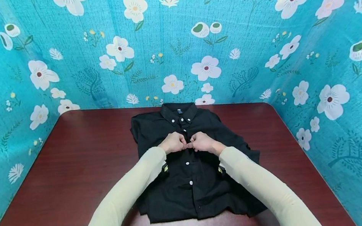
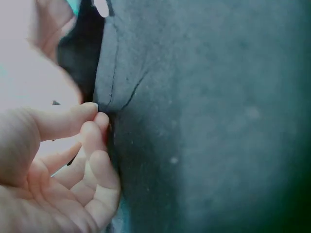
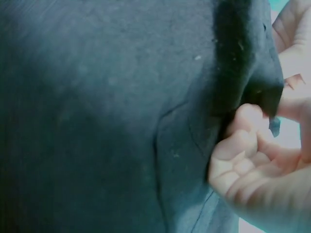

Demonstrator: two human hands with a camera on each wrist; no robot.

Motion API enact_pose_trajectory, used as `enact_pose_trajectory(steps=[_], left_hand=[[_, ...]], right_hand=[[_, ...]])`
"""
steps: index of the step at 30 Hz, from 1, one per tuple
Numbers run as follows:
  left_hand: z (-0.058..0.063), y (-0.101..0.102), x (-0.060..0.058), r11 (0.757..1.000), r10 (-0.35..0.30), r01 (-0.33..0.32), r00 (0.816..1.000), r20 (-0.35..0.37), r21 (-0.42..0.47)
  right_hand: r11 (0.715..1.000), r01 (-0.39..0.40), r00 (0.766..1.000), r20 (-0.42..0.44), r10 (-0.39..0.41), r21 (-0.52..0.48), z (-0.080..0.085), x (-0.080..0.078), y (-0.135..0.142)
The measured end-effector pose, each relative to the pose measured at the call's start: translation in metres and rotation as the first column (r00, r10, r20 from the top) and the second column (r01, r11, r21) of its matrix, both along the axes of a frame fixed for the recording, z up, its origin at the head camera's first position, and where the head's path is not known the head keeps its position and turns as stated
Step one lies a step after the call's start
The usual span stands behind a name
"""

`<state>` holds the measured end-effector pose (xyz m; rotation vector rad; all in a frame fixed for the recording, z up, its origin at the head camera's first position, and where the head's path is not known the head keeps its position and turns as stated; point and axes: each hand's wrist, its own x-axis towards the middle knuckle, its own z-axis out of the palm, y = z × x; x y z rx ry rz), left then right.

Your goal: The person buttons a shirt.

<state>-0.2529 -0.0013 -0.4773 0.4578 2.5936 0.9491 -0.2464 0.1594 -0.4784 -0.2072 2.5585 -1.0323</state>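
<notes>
a curtained-off indoor work corner: turquoise cloth printed with white flowers and leaves hangs around three sides of a dark reddish-brown counter; whether it belongs to a home or studio cannot be told.

the shirt is matt cloth, the table smooth, glossy, wood-like.
</notes>
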Motion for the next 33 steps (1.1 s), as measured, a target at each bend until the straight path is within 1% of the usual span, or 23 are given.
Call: enact_pose_trajectory(steps=[3,4,8,11,17,22,27,33], left_hand=[[-0.0024,0.0009,-0.0021,1.000,-0.008,0.008,1.000,-0.020,-0.006],[-0.0031,0.0009,-0.0023,1.000,-0.009,0.009,1.000,-0.022,-0.002],[-0.0027,0.0010,-0.0018,0.999,0.013,-0.013,1.000,0.020,0.031],[-0.0006,0.0011,-0.0003,0.998,0.032,-0.034,0.998,0.048,0.044],[0.0006,0.0019,0.0015,0.998,0.041,-0.042,0.999,0.021,0.040],[-0.0014,0.0010,0.0017,0.997,0.058,-0.061,0.997,0.056,0.054],[-0.0016,0.0013,0.0021,0.996,0.064,-0.067,0.996,0.060,0.051],[-0.0031,0.0026,0.0015,0.994,0.080,-0.084,0.995,0.054,0.063]], right_hand=[[1.000,0.005,1.000,0.019,-0.004,-0.024,0.0015,0.0003,-0.0001],[1.000,0.001,1.000,0.016,-0.001,-0.018,0.0016,0.0006,-0.0004],[0.999,-0.023,1.000,-0.008,0.023,0.024,0.0005,0.0002,-0.0017],[0.999,-0.034,0.999,-0.010,0.034,0.042,-0.0001,-0.0005,-0.0022],[0.999,-0.036,0.999,0.012,0.036,0.023,-0.0006,-0.0002,-0.0016],[0.998,-0.043,0.997,0.062,0.045,-0.044,-0.0003,-0.0007,-0.0007],[0.994,-0.040,0.992,0.114,0.051,-0.097,-0.0011,-0.0029,0.0005],[0.974,0.000,0.973,0.224,0.052,-0.227,-0.0056,-0.0080,0.0060]])
